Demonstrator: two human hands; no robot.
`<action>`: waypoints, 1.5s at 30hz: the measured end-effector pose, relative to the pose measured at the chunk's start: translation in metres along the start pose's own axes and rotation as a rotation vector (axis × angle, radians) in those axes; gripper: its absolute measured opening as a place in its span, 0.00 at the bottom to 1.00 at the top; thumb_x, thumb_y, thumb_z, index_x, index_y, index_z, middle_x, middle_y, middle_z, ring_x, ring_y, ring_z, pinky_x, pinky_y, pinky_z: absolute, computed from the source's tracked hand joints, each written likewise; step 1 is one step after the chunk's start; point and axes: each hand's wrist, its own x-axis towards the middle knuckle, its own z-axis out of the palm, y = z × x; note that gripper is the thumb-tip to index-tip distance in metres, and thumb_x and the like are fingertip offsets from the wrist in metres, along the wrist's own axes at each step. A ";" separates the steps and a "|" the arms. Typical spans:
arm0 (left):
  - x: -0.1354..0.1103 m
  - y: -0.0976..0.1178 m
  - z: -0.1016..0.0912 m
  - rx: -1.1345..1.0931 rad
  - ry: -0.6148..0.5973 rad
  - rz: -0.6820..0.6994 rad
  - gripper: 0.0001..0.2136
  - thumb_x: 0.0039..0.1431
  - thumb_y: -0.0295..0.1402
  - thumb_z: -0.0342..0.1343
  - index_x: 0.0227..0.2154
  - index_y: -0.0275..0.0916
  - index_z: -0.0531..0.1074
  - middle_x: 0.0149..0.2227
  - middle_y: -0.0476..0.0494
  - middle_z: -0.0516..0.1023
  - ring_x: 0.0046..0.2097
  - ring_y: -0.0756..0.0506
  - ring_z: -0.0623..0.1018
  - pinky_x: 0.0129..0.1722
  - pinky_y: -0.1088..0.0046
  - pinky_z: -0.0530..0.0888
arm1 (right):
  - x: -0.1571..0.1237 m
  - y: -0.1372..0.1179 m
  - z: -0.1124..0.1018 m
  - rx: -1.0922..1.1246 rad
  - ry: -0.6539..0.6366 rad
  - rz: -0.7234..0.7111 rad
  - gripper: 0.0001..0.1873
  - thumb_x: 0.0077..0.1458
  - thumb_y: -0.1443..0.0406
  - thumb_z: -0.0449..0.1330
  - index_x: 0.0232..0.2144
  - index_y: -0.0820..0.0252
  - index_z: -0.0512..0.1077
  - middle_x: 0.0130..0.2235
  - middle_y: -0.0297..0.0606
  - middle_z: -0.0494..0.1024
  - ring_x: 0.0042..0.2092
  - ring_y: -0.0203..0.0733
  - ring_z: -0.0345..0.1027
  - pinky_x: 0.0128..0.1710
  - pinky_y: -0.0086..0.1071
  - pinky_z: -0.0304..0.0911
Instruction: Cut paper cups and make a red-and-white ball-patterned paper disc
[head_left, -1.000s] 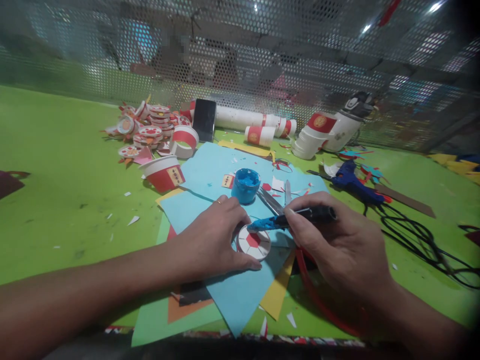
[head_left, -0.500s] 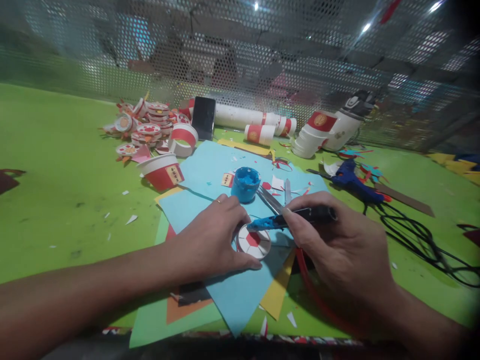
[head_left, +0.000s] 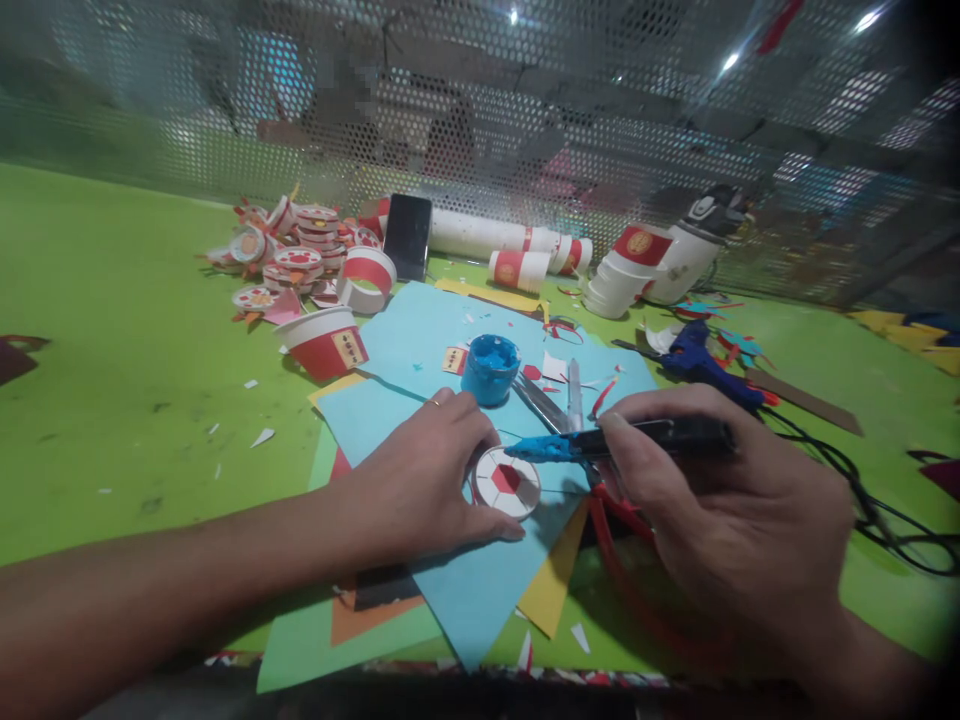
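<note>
My left hand (head_left: 427,470) rests on light blue paper (head_left: 480,585) with its fingers curled round the left edge of a small white disc with a red centre (head_left: 507,481), holding it down. My right hand (head_left: 720,500) is closed on a black-handled brush (head_left: 645,438). The brush's blue-smeared tip (head_left: 536,449) hovers at the disc's upper right edge. A small pot of blue paint (head_left: 490,369) stands open just behind the disc, and a ring shows on a left finger.
Sheets of coloured paper (head_left: 551,585) lie stacked under the work. A red paper cup (head_left: 324,345), a pile of finished discs (head_left: 296,255), a black phone (head_left: 408,238), stacked cups (head_left: 622,270), scissors (head_left: 551,400), a blue glue gun (head_left: 701,362) and black cable (head_left: 862,480) lie around. Perforated metal screen (head_left: 480,120) behind.
My right hand has shifted right and slightly back, drawing the brush with it so the tip sits nearer the disc's right edge. The left hand and disc have stayed put.
</note>
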 end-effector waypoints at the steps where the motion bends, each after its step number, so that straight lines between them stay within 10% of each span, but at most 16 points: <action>1: 0.000 0.000 0.000 0.000 -0.001 -0.002 0.24 0.41 0.50 0.63 0.35 0.37 0.67 0.37 0.42 0.68 0.40 0.41 0.65 0.39 0.61 0.65 | 0.000 0.000 0.000 -0.001 -0.006 -0.002 0.04 0.54 0.64 0.60 0.28 0.55 0.69 0.21 0.26 0.70 0.20 0.29 0.60 0.22 0.24 0.58; 45: 0.003 -0.001 -0.002 -0.070 -0.033 0.005 0.20 0.42 0.42 0.64 0.38 0.38 0.72 0.37 0.42 0.69 0.42 0.41 0.67 0.41 0.63 0.67 | 0.001 0.001 0.013 0.117 -0.066 0.011 0.03 0.53 0.66 0.61 0.29 0.60 0.71 0.23 0.27 0.73 0.22 0.27 0.63 0.24 0.22 0.60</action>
